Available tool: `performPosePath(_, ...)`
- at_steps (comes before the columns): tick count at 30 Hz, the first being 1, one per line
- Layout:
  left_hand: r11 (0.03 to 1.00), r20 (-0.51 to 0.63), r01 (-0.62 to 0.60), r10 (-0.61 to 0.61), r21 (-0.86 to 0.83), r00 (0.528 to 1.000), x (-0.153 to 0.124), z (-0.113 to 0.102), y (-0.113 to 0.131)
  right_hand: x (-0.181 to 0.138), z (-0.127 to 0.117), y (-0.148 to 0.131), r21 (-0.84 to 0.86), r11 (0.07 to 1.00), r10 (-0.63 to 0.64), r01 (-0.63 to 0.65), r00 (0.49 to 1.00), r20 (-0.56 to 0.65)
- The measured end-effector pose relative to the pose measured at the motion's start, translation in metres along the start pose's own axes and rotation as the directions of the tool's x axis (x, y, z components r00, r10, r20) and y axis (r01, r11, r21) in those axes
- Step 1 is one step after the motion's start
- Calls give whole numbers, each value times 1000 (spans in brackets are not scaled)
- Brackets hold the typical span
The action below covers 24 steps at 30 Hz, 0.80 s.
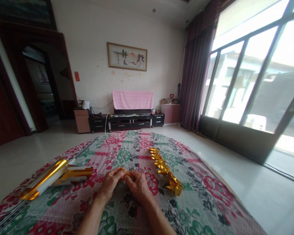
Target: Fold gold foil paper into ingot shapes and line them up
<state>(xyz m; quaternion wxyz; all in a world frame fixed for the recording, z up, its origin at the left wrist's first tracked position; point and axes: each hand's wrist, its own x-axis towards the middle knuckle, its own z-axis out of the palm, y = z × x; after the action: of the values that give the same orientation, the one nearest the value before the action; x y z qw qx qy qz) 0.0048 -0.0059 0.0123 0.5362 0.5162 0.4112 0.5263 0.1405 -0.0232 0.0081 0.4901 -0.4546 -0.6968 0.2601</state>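
My left hand and my right hand meet over the middle of the flowered cloth. Between their fingertips they pinch a small piece of gold foil paper, mostly covered by the fingers. To the right of my hands lies a row of folded gold paper ingots, running away from me and packed close together. On the left, loosely rolled sheets of gold foil paper rest on the cloth, their pale undersides partly showing.
The flowered cloth covers a round table whose edge curves around in front. Beyond it stand a low black cabinet and a screen draped with a pink towel. A glass door is at right, beside a purple curtain.
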Motion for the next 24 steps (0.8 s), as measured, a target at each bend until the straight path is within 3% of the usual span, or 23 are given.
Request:
performPosePath(13, 1000, -136, 1, -3, -15, 991, 6, -1, -7, -1, -1, 0, -9, 999, 35, -35, 999, 21)
performPosePath(24, 1000, -175, 21, -18, 17, 984, 7, 1, -4, -1, -3, -3, 67, 994, 78, -82, 995, 58)
